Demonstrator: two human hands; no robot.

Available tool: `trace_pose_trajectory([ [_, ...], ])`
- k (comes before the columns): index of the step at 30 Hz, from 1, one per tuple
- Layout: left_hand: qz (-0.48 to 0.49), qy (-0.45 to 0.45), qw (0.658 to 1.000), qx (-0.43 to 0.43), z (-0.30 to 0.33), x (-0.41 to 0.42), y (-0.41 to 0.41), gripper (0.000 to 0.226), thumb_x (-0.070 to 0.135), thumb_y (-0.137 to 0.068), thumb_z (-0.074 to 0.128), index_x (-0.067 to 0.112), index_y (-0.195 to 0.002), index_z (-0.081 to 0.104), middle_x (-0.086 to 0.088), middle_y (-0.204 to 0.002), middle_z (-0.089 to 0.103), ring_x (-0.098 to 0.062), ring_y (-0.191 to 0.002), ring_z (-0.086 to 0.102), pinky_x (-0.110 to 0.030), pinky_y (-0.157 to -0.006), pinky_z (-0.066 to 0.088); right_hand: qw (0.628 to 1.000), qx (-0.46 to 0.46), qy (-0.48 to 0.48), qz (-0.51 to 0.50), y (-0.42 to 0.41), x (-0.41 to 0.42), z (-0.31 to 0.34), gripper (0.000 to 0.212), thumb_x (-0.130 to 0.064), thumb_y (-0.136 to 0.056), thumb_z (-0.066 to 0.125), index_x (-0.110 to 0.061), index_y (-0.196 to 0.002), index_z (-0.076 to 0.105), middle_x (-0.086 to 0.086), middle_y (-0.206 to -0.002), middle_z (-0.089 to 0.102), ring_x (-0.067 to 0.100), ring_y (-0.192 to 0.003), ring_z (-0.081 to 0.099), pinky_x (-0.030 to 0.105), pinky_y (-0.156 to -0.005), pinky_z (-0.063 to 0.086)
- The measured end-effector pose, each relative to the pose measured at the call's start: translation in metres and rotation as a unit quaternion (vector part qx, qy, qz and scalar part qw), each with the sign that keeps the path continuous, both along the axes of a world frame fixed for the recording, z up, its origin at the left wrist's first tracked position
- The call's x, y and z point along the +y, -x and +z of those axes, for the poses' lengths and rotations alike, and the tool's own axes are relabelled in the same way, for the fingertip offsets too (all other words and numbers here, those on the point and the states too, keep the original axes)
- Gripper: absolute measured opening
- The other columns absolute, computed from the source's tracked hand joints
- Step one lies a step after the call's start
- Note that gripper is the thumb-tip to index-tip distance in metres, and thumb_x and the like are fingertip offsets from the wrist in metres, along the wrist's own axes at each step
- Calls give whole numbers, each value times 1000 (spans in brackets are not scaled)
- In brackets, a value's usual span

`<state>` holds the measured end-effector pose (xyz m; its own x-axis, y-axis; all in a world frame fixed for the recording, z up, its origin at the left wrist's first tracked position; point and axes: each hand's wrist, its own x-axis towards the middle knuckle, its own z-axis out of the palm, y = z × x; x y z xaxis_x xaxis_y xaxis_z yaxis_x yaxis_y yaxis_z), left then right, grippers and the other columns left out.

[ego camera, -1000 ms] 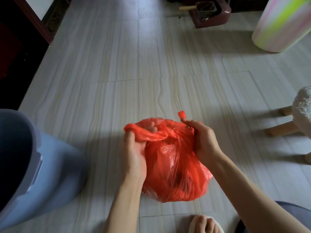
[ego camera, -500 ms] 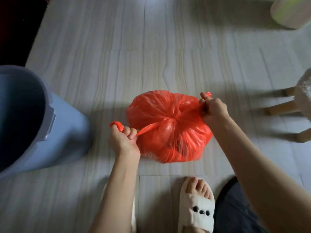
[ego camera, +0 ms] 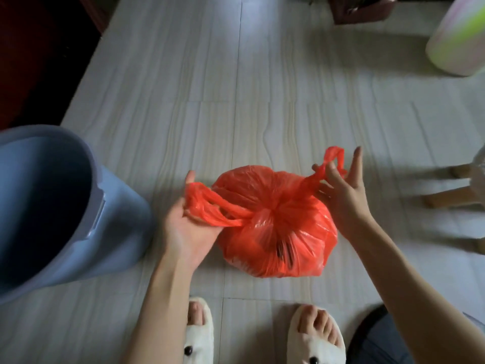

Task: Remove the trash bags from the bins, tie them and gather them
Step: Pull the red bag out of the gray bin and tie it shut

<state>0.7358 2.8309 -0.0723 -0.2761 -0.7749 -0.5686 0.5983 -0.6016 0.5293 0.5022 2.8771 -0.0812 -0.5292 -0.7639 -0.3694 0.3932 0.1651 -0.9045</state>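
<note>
Trash bag (ego camera: 275,232) sits knotted on floor (ego camera: 210,88), handles pinched by left hand (ego camera: 187,222) and right hand (ego camera: 341,190). Blue bin (ego camera: 52,206) left; stool (ego camera: 456,190) right; slippers (ego camera: 199,337) below.

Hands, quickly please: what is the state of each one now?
Left hand: palm up, fingers loosely holding the left handle of the red bag.
Right hand: fingers mostly spread, the right handle pinched near its fingertips.
</note>
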Motion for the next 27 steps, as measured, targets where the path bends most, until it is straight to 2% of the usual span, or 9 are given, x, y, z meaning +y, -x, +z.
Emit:
trace_pose_trajectory([
  [3,-141,32,988,-57,2,3,8,110,27,-37,88,51,-131,37,-1,-110,63,-18,-100,58,-34,-75,47,996,-72,10,-49,-5,12,-1,78,-13,-90,55,-29,-145,2,4,-89,66,16,-73,65,35,-79,54],
  [7,-275,136,827,-471,4,5,14,29,25,-89,60,16,-116,54,10,-85,65,-2,-72,54,-31,-74,42,999,1,-29,43,-6,31,-3,28,-5,-88,53,-27,-105,44,-2,-102,63,-2,-80,65,22,-77,53],
  [10,-369,-26,829,-419,10,6,4,54,66,-79,47,14,-62,47,5,-36,50,-10,-43,52,-26,-56,51,979,91,-23,181,-19,42,-7,22,-25,-88,54,-36,-105,60,-12,-111,63,1,-99,60,25,-92,47],
  [13,-547,-78,692,-465,23,15,-10,91,76,-79,12,2,-99,60,-13,-71,67,-28,-78,67,-27,-57,53,943,193,-24,271,-34,51,-4,40,-52,-75,56,-32,-110,59,-11,-114,62,-2,-103,57,23,-95,44],
  [15,-540,-81,716,-435,24,16,-14,88,73,-83,7,5,-118,52,-19,-96,68,-32,-86,68,-31,-66,55,875,350,-38,331,-40,52,-12,78,-74,-66,52,-14,-116,57,4,-115,60,13,-111,54,34,-101,40],
  [17,-473,-59,833,-280,24,15,-15,71,62,-91,15,5,-112,51,-19,-90,68,-30,-74,70,-34,-67,57,792,475,-37,383,-43,52,-26,82,-77,-70,43,-15,-122,55,10,-125,55,26,-122,47,43,-105,35],
  [20,-333,16,929,-160,19,13,-6,23,19,-73,50,3,-89,50,-13,-81,70,-22,-72,66,-32,-70,54,830,466,-56,300,-46,42,-28,53,-55,-79,46,-13,-105,64,9,-109,59,29,-104,57,38,-89,45],
  [24,-319,175,875,-319,9,6,20,44,13,-60,52,14,-103,59,4,-80,55,-7,-73,49,-13,-63,44,900,379,-145,158,-35,26,-32,26,-22,-90,55,1,-98,63,18,-103,59,36,-97,58,32,-76,39],
  [27,-340,217,806,-434,0,11,31,73,27,-76,71,21,-140,36,1,-113,44,-11,-107,49,-17,-95,35,923,320,-196,89,-22,20,-33,25,-20,-91,53,3,-92,63,24,-99,59,37,-93,57,32,-72,36],
])
